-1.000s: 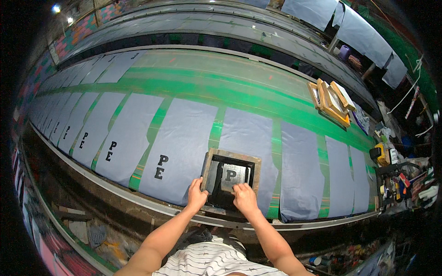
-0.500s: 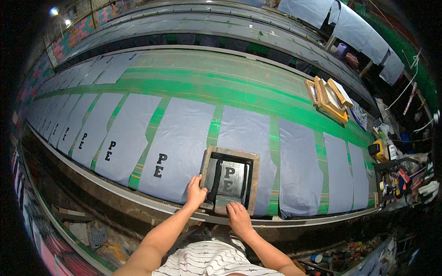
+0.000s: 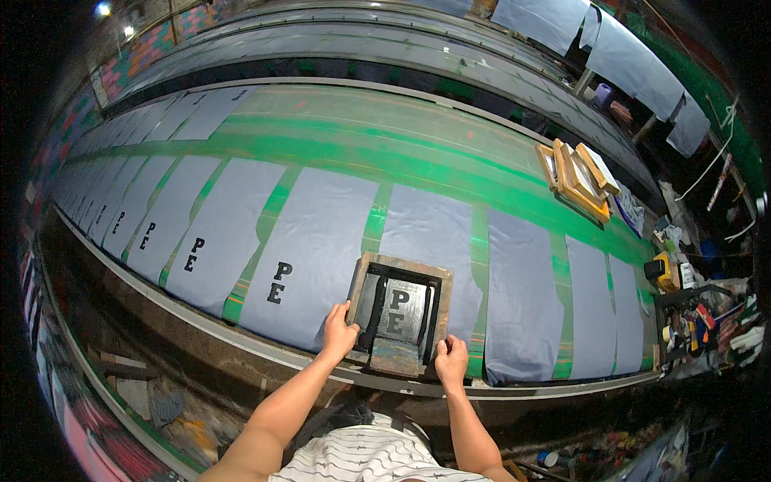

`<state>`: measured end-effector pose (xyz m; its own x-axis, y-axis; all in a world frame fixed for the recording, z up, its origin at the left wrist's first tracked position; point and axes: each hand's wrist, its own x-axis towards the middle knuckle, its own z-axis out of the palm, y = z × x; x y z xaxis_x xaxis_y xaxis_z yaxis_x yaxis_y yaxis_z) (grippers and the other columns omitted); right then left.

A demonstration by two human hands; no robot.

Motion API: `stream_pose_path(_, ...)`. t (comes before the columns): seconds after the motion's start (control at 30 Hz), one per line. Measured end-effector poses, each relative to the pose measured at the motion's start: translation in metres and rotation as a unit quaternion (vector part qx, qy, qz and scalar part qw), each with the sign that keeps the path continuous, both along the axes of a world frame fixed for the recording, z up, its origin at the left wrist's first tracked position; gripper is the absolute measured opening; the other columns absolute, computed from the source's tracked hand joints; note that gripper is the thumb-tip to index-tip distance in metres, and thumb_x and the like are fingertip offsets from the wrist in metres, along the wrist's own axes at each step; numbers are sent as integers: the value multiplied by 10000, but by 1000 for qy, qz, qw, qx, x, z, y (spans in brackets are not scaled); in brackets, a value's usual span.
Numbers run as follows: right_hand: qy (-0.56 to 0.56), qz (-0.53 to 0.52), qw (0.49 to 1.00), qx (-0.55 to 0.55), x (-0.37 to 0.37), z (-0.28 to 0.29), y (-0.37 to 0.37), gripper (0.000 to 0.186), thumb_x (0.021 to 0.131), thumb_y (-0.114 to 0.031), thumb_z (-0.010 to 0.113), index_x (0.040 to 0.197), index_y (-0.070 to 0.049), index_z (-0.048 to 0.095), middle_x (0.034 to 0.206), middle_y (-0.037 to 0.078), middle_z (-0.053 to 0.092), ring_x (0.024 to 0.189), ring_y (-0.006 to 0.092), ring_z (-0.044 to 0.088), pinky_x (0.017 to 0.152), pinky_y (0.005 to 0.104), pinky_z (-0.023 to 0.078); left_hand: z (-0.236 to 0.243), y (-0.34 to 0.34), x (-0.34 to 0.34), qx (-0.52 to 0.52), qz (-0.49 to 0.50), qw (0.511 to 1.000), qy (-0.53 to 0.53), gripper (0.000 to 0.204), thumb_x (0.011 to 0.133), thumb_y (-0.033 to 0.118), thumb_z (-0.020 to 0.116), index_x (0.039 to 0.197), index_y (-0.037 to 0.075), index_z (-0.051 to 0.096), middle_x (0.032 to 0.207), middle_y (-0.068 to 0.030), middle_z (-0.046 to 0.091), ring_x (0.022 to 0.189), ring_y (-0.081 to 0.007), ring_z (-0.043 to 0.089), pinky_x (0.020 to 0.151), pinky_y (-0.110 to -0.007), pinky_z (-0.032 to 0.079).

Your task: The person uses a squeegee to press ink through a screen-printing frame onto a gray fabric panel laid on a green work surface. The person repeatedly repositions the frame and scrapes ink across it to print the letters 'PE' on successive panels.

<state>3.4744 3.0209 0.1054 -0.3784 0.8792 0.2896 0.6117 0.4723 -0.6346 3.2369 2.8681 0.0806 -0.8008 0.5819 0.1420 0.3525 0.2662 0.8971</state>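
A wooden screen-printing frame [image 3: 444, 301] lies flat on a grey-blue fabric piece [image 3: 426, 217] near the table's front edge. Dark lettering shows through its mesh, with black ink along the inner sides. My left hand [image 3: 340, 331] grips the frame's left side, thumb and fingers closed on it. At the lower right corner, my right hand [image 3: 451, 361] has its fingers curled on the frame's edge. Between the hands a squeegee [image 3: 396, 358] leans inside the frame at the near end, touched by neither. Left of the frame lies a fabric piece [image 3: 321, 217] with black printed letters.
Fabric panels lie in a row along the green table [image 3: 353, 132], lettered ones at left, plain ones [image 3: 524, 305] at right. Several wooden frames [image 3: 580, 181] are stacked toward the far right. Bottles and tools clutter the right end [image 3: 699, 321]. Cloths [image 3: 634, 68] hang beyond.
My right hand has let go of the squeegee and moved right to the frame's lower right corner. The squeegee stays in the frame; my left hand remains on the left side.
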Motion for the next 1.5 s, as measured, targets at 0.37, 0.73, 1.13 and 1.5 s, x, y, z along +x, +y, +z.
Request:
stream_pose_path(0.37,-72,6,996,-55,-2,-5,-8,299,948,-118,542,1181,43,636,1095,234,623,1026,424,592,904,480,468,0,-1,0,-7,5,1000,-8,572,718,5,622,1282,-69,564,1186,-211,589,1139,-391,573,990,-405,462)
stream_pose_path(0.73,-39,-9,999,-31,2,3,-23,281,952,-60,553,1203,45,620,1083,213,612,1009,403,589,902,454,461,1,-8,8,54,11,998,-23,622,713,-40,611,1330,-53,538,1247,-195,573,1191,-373,561,1022,-389,448)
stream_pose_path(1.13,-12,-20,999,-29,1,15,-35,277,946,-43,547,1196,59,608,1078,207,604,1015,391,586,914,434,459,-6,-12,8,74,14,996,52,648,709,-64,606,1353,-34,539,1275,-161,566,1181,-290,578,935,-321,494)
stream_pose_path(1.5,4,-30,999,-24,-4,21,-32,292,927,-47,555,1193,58,615,1082,211,606,1016,407,586,901,453,464,6,-4,6,132,9,990,-39,608,701,-69,605,1308,-56,564,1246,-185,582,1177,-341,580,1001,-363,470)
